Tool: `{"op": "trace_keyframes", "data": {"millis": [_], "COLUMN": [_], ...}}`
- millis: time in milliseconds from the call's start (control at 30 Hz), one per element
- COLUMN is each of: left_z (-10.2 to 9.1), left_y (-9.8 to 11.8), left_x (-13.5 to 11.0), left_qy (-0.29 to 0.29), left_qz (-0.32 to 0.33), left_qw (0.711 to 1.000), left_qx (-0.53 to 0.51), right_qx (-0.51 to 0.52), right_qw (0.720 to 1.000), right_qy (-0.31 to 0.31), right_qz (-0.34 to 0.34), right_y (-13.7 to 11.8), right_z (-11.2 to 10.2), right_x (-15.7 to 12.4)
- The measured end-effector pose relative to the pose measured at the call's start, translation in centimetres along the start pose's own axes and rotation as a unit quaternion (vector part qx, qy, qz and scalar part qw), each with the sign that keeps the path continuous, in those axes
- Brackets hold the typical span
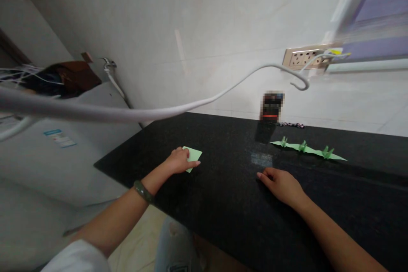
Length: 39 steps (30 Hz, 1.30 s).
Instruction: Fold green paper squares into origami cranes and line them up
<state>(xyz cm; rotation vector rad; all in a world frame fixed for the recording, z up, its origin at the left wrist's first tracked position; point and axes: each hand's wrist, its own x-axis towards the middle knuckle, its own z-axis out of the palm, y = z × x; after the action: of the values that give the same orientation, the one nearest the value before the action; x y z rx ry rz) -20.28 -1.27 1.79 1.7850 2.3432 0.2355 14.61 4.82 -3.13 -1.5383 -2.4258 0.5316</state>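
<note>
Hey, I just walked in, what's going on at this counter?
Someone's left hand is on a pale green piece of paper on the dark countertop; whether it pinches or presses the paper is unclear. The right hand is loosely curled, with nothing visible in it. Beyond that hand lies a green strip with three folded shapes standing up along it.

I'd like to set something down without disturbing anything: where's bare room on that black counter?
Between the left hand and right hand, and from the green paper back toward the wall. Crowded: back right, with the folded green strip, beads and a blurred dark object.
</note>
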Motion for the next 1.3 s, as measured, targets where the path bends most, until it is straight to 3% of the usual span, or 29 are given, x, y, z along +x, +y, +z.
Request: {"op": "trace_keyframes", "data": {"millis": [167, 533, 933, 1300], "left_z": [1.2, 0.6, 1.6, 0.4], "left_y": [-0.3, -0.9, -0.2, -1.2], "left_x": [0.1, 0.5, 0.2, 0.9], "left_qy": [-0.037, -0.083, -0.062, -0.074], "left_qz": [-0.003, 0.007, -0.040, 0.012], "left_qw": [0.998, 0.992, 0.991, 0.994], "left_qx": [0.058, 0.100, 0.110, 0.077], "right_qx": [0.003, 0.005, 0.011, -0.006], "right_qw": [1.000, 1.000, 1.000, 1.000], "right_qy": [-0.005, -0.008, -0.010, 0.022], "right_qz": [0.003, 0.008, 0.004, 0.001], "right_y": [0.1, 0.2, 0.1, -0.6], "right_z": [0.0, 0.2, 0.1, -0.4], "right_x": [0.1, 0.3, 0.2, -0.2]}}
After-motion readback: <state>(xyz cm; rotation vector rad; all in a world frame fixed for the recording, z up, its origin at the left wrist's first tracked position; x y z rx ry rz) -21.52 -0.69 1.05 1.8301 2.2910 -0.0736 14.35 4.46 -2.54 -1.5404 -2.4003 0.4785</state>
